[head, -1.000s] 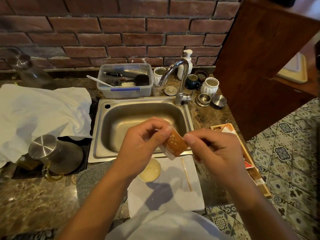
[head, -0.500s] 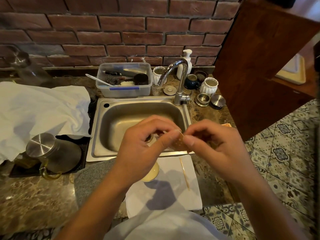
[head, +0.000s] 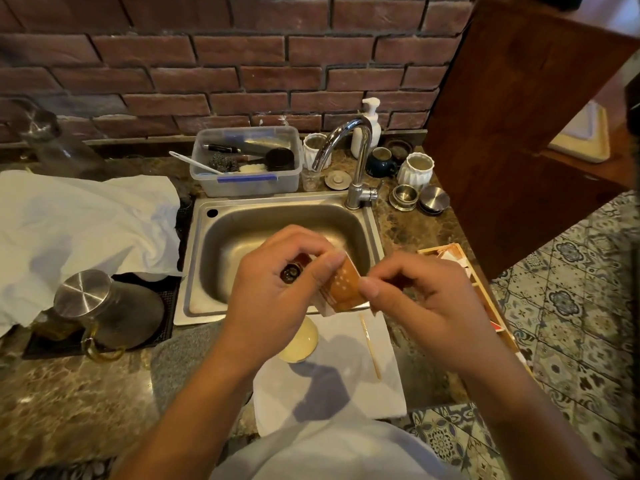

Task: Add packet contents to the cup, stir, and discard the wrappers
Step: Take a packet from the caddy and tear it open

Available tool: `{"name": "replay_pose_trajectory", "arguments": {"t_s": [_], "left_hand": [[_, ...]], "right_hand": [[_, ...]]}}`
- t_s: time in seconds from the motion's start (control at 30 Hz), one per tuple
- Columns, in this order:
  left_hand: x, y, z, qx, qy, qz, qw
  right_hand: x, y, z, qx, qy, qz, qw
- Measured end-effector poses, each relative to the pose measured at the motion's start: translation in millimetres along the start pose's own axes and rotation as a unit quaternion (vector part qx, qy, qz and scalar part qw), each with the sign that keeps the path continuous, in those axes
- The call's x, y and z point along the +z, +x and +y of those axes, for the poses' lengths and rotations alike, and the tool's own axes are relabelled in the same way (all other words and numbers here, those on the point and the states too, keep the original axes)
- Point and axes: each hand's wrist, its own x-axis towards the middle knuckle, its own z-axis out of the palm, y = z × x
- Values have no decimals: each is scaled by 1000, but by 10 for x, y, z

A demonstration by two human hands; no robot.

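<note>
An orange packet (head: 344, 287) with white dots is pinched between both hands above the front edge of the sink. My left hand (head: 277, 285) grips its left side with thumb and fingers. My right hand (head: 420, 297) pinches its right end. Below my left hand stands a cup (head: 299, 339) with pale creamy liquid, partly hidden by the wrist, on a white napkin (head: 332, 375). A thin wooden stir stick (head: 370, 348) lies on the napkin to the right of the cup.
A steel sink (head: 277, 209) and tap (head: 358, 161) lie ahead. A wooden box of packets (head: 460, 268) sits at the right counter edge. A lidded glass jug (head: 100, 310) and white cloth (head: 79, 220) are on the left; a plastic tub (head: 246, 162) and small cups stand behind the sink.
Both hands kept hold of the packet; it was edge-on and mostly hidden half a second ago, and now its orange face shows again, tilted down to the left.
</note>
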Motion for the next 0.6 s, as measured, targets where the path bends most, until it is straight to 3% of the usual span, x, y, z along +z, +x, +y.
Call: {"name": "replay_pose_trajectory", "arguments": {"t_s": [0.13,0.27,0.4,0.6], "left_hand": [[39,-17,-35,-163,-182,-37,969],[151,-44,-7,-211,-279,-51,935],[227,-69,47,-212,-282,-50,934],[151,-129,23,-118,-153,-69,979]], "right_hand": [[-59,-4,-63,-14,31,-32,999],[-62,-2,-72,-74,-49,-54,995],[-42,0,-61,-92,-82,-43,992],[-104,-4,-76,-44,-107,-12,993]]}}
